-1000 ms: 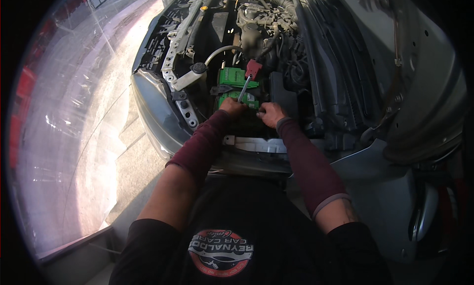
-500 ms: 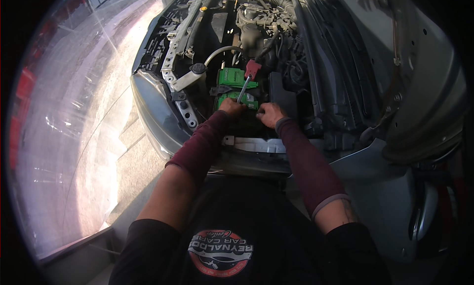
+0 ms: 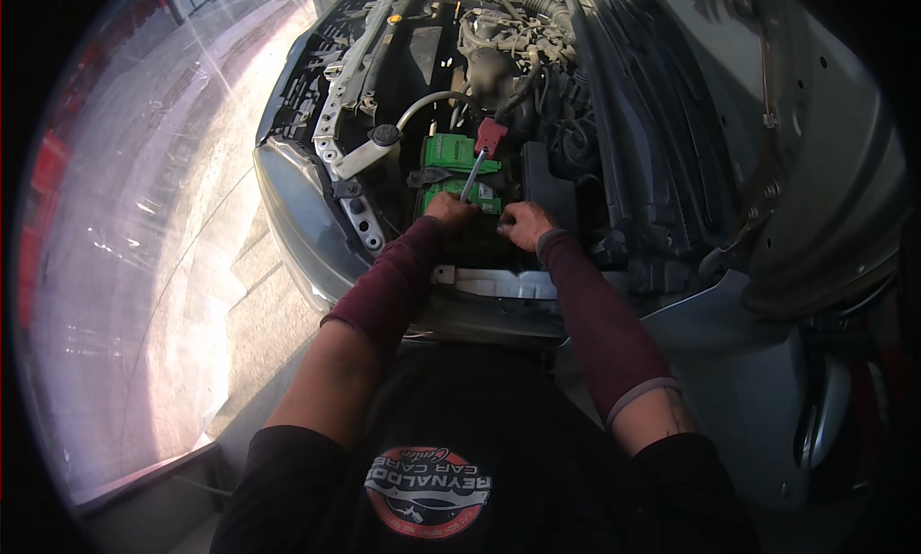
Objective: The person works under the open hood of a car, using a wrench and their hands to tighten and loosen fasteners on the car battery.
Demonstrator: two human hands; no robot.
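Note:
A green car battery point(image 3: 451, 152) sits in the engine bay, crossed by a dark hold-down strap point(image 3: 441, 175). At its far right corner is a red terminal cover point(image 3: 492, 135). My left hand point(image 3: 447, 210) is closed around the near end of a silver wrench point(image 3: 475, 175), which slants up and away until its far end meets the area just below the red cover. Close to the battery's near right corner, my right hand point(image 3: 529, 225) has its fingers pinched together; whatever lies between them is too dark to make out.
Left of the battery stands a pale reservoir with a black cap point(image 3: 386, 135), its hose curving toward the engine point(image 3: 491, 74). A black box point(image 3: 549, 185) flanks the battery on the right. A metal crossbar point(image 3: 499, 282) runs under my forearms, and the raised hood point(image 3: 825, 151) fills the right.

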